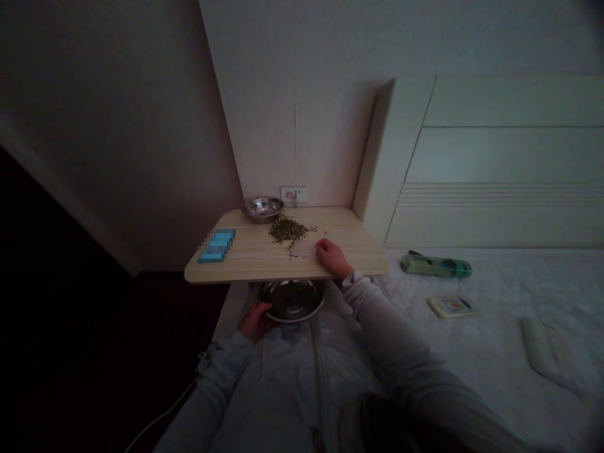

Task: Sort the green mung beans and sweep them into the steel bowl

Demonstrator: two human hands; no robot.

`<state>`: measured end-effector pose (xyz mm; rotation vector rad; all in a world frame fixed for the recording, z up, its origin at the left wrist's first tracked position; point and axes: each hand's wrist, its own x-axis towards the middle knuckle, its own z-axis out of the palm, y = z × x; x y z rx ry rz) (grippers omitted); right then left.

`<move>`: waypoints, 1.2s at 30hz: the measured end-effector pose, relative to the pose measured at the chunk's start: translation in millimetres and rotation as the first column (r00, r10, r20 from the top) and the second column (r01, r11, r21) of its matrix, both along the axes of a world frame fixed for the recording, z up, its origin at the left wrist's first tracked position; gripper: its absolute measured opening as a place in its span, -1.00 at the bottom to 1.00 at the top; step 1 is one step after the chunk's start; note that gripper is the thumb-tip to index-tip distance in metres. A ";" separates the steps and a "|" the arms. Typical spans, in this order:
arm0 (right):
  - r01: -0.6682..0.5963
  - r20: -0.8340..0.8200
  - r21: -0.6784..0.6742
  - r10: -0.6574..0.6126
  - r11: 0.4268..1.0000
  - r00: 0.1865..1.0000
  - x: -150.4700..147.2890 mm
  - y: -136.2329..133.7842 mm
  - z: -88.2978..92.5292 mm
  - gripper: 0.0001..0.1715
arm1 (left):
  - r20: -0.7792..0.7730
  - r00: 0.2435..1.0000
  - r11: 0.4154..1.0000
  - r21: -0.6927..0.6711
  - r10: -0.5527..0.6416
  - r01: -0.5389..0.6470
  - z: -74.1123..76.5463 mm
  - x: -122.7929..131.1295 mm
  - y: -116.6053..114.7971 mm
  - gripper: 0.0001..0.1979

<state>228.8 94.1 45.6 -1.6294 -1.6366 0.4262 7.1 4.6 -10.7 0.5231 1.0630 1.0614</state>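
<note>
Holding a steel bowl (291, 301) by its rim, the left grip (255, 319) is closed on the bowl's near-left edge and keeps it just under the front edge of the bench (245, 261). The bowl faces mouth up, and it looks as if greenish bits already lie inside. This position seems chosen so that whatever slides off the edge lands in it.

Above and right of that grip, the right grip (333, 257) rests palm down on the bench, with its fingers loosely spread and nothing visibly pinched. A pile of small green bits (286, 229) lies just beyond its fingertips, with a few strays trailing toward it.

Past the pile, a second steel bowl (262, 208) stands below a wall socket (293, 194). A blue flat item (217, 245) lies well left of the right grip. To its right, on the bed (495, 352), are a green bottle (436, 265) and a small card-like thing (452, 306). Nothing lies between the right grip and the pile.
</note>
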 end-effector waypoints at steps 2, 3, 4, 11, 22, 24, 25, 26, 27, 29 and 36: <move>0.005 0.006 -0.003 -0.005 1.000 1.000 0.2 0.3 -0.2 -0.79 | 0.001 1.000 1.000 -0.007 0.003 -0.003 -0.1 0.2 0.2 -0.84; 0.006 0.007 -0.005 -0.006 1.000 1.000 0.3 0.3 -0.2 -0.79 | 0.002 1.000 1.000 -0.012 0.005 -0.005 -0.2 0.3 0.3 -0.83; 0.003 0.004 -0.006 -0.003 1.000 1.000 0.4 0.2 0.0 -0.80 | 0.005 1.000 1.000 -0.014 0.005 -0.005 -0.4 0.3 0.4 -0.82; 0.015 -0.022 0.005 -0.015 1.000 1.000 1.0 -0.7 1.1 -0.81 | 0.019 1.000 1.000 0.000 -0.003 0.003 0.3 0.4 -0.3 -0.82; 0.011 -0.051 0.010 -0.011 1.000 0.999 1.5 0.4 -0.3 -0.80 | -0.009 1.000 0.998 0.065 0.020 -0.019 5.1 1.3 -3.0 -0.67; 0.021 -0.056 0.016 -0.020 1.000 0.998 1.4 0.4 -0.3 -0.81 | -0.006 1.000 0.998 0.066 0.015 -0.014 4.0 0.7 -2.5 -0.65; 0.022 -0.053 0.020 -0.021 1.000 0.998 1.3 0.4 -0.3 -0.81 | -0.006 1.000 0.997 0.069 0.017 -0.016 3.5 0.5 -2.4 -0.64; 0.023 -0.048 0.025 -0.022 0.999 0.999 1.3 0.4 -0.3 -0.81 | -0.008 1.000 0.997 0.072 0.020 -0.019 3.3 0.5 -2.3 -0.63; 0.024 -0.041 0.028 -0.023 0.999 0.999 1.3 0.3 -0.3 -0.81 | -0.009 1.000 0.997 0.075 0.022 -0.021 3.3 0.6 -2.3 -0.62; 0.025 -0.032 0.029 -0.024 0.999 0.999 1.3 0.2 -0.2 -0.81 | -0.006 1.000 0.997 0.079 0.023 -0.023 4.0 1.2 -2.8 -0.61; 0.010 -0.053 0.014 -0.009 1.000 0.999 1.8 0.5 -0.8 -0.80 | -0.045 0.997 0.995 0.082 0.067 -0.063 5.5 1.7 -4.1 -0.73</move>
